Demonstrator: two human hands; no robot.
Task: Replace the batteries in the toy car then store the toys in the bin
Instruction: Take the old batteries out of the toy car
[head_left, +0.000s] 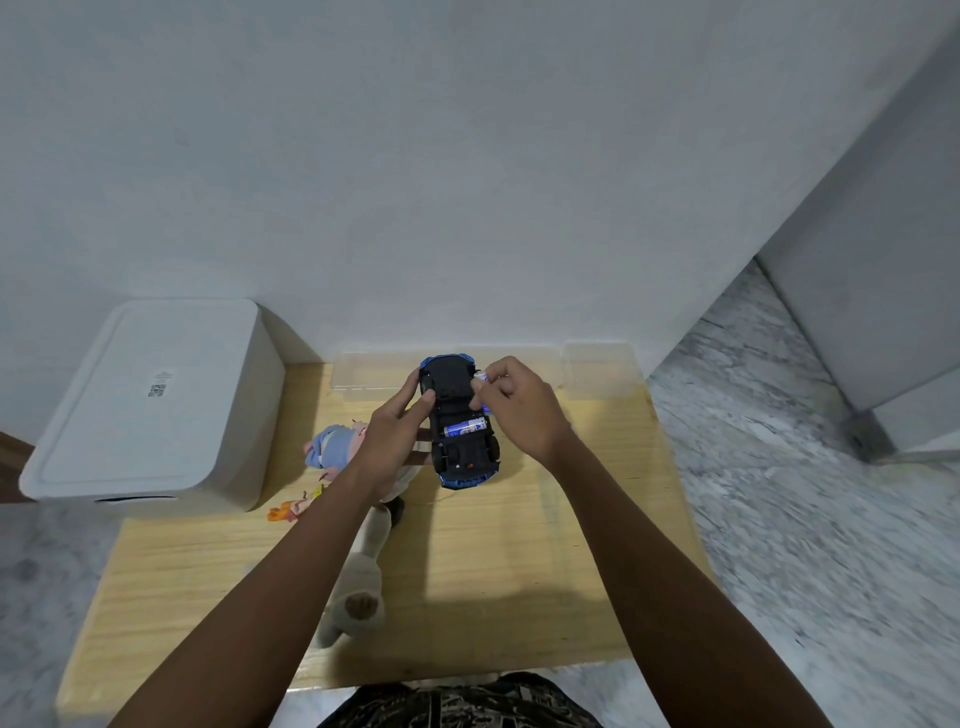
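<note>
R hand (511, 402) pinches battery (480, 376) at toy car (462, 421) edge; L hand (397, 423) grips car, upside down above table (519, 545). 2nd battery (466, 428) sits in open compartment. Clear bin (363, 376) behind, contents unclear.

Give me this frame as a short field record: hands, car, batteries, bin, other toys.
left hand: grips the toy car by its side
toy car: blue, upside down, held above the wooden table, battery bay open
battery in bay: one blue cell seated
right hand: pinches a second battery at the car's edge
clear bin: at the table's far edge, against the wall
plush toys: lie on the table, left of the car
</note>
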